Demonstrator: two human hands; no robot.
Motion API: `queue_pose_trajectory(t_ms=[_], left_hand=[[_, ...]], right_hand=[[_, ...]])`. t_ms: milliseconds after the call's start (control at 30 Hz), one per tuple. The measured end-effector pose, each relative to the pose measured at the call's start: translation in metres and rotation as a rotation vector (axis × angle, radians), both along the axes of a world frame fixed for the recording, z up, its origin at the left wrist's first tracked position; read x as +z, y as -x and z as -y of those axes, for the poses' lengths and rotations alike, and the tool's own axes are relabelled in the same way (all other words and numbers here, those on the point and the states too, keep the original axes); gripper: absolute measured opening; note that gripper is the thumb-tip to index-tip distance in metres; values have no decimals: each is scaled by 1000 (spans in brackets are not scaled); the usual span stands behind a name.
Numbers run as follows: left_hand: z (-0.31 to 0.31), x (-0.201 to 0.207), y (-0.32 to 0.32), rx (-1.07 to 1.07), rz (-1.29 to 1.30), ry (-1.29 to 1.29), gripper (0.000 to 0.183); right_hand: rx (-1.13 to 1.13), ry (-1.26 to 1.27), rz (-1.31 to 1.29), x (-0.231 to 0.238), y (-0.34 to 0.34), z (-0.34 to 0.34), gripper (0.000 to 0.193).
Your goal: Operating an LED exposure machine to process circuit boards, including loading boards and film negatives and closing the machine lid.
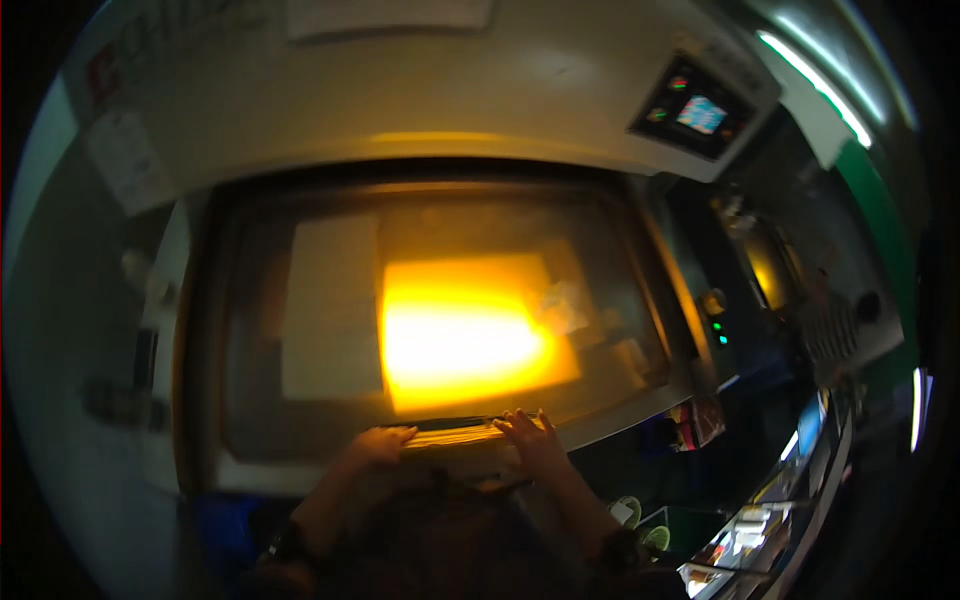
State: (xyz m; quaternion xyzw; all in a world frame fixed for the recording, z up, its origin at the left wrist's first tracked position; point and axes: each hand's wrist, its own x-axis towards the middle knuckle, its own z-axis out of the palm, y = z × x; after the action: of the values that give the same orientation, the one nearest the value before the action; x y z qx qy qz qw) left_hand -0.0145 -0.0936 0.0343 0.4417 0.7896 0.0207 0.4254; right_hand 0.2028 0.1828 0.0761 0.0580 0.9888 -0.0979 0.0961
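Note:
A stack of thin flat sheets or panels, yellow-lit along its edges, is at the near edge of a large framed machine bed. My left hand grips the stack's left end, its fingertips pointing inward. My right hand holds the right end, with its fingers bent over the top edge. Blur hides the exact kind of the sheets. Just beyond the stack, a bright yellow-white rectangle glows on the bed. To its left lies a pale rectangular sheet or board.
A raised frame borders the bed. Beyond it stands a pale machine housing with a small control screen. Small pale pieces lie right of the glow. Another person is at the far right, near another lit surface.

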Motion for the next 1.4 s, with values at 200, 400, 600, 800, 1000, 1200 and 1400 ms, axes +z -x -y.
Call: queue_pose_trajectory(t_ms=[200,400,600,800,1000,1200,1400], left_hand=[[-7,18,-79,240,-441,-88,80],[4,52,-150,659,-222,-577,66],[11,15,-324,1345,173,-669,64],[-16,37,-390,1948,1083,-638,65],[-53,72,-316,1666,1337,-804,70],[-68,79,-279,1360,931,-645,74],[18,70,-262,1755,555,-921,74]], right_hand=[[229,58,-121,-55,30,-28,61],[323,14,-89,-15,14,-51,64],[242,76,12,-65,-26,-116,56],[220,-70,20,-198,-44,-192,61],[127,-125,74,-229,-36,-192,74],[172,132,16,-206,17,-146,72],[280,191,-664,-52,139,-73,69]])
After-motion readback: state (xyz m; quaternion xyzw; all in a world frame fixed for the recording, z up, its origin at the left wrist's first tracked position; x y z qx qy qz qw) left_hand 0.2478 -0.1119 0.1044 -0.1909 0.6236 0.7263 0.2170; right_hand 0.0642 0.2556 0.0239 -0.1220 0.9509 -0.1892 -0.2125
